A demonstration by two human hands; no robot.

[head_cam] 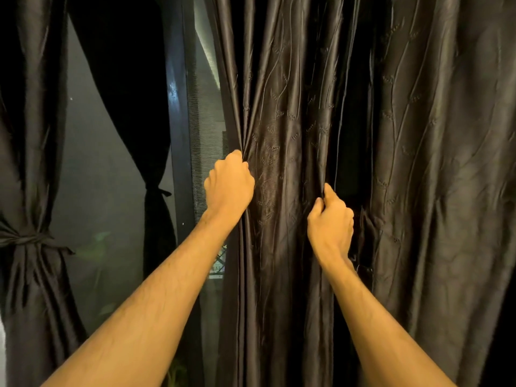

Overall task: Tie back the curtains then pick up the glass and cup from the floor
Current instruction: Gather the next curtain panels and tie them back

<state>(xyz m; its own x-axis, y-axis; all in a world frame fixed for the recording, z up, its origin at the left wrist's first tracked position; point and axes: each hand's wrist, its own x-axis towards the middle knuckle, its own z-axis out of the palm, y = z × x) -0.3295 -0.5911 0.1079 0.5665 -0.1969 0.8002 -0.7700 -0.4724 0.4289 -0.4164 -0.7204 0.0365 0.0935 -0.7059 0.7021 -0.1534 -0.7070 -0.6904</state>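
Observation:
A dark brown satin curtain with a stitched leaf pattern hangs loose across the middle and right of the view. My left hand grips its left edge, fingers curled into the folds. My right hand grips a fold of the same curtain a little lower and to the right. At the far left a second dark curtain is gathered and bound by a knotted fabric tie. No glass or cup is in view.
Between the two curtains a dark window pane reflects the tied curtain. A dark vertical window frame stands just left of my left hand. The floor is out of view.

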